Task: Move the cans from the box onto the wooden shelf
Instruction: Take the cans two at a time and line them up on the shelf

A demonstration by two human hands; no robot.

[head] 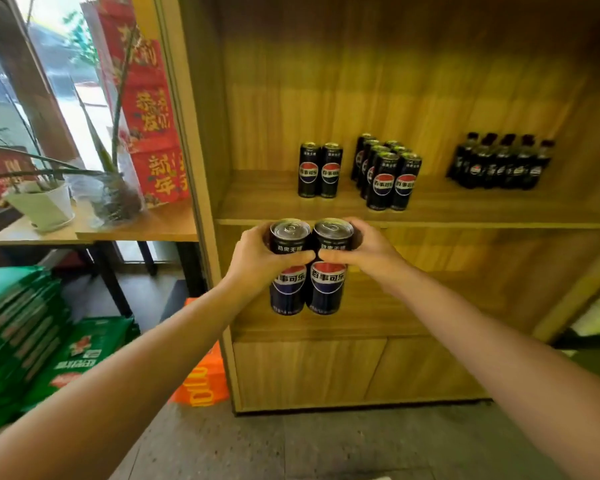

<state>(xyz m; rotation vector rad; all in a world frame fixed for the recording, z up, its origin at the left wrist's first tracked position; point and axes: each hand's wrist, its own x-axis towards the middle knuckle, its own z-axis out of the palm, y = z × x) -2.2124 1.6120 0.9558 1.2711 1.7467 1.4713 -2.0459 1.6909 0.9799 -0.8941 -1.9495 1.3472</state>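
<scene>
I hold two tall black cola cans side by side in front of the wooden shelf unit. My left hand (257, 258) grips the left can (288, 289). My right hand (364, 251) grips the right can (328, 289). Both cans are upright and touch each other, just below the front edge of the shelf board (465, 216). On that board stand two cans (320, 171) at the left and a cluster of several cans (385, 174) to their right. The box is not in view.
Several small dark bottles (499, 164) stand at the board's right end. Cabinet doors (309, 372) close the unit's base. Left of the unit are a table with potted plants (45, 202), red cartons (149, 109), green cases (18, 327) and an orange bag (205, 379) on the floor.
</scene>
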